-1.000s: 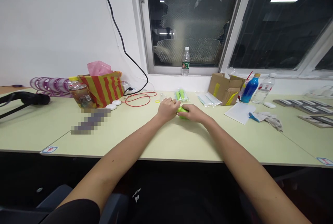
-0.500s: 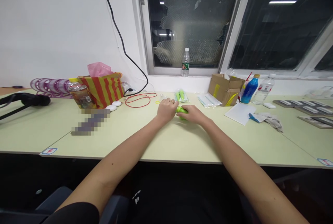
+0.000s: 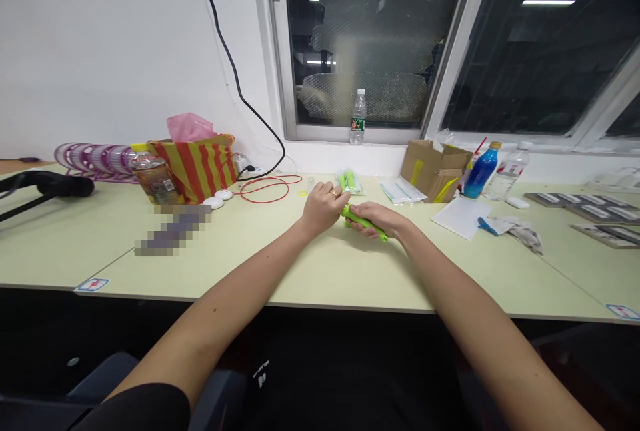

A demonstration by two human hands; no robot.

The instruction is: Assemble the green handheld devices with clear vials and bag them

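A bright green, handle-like tube is held between my two hands above the table's middle. My right hand is wrapped round its length, and the tube's near end sticks out below the palm, pointing right and toward me. My left hand is closed at the far upper end, its fingers hiding that tip. A small yellow ring lies on the table just beyond my left hand. Behind my hands is a clear plastic bag with similar green pieces.
Red cord lies coiled at left, near a striped box and a tea bottle. Toward the right are a flat clear packet, a cardboard box, bottles including a blue one, white paper and a glove.
My right hand has turned, so more of the green tube shows and its near end now points right and toward me. My left hand stays closed at the other end.
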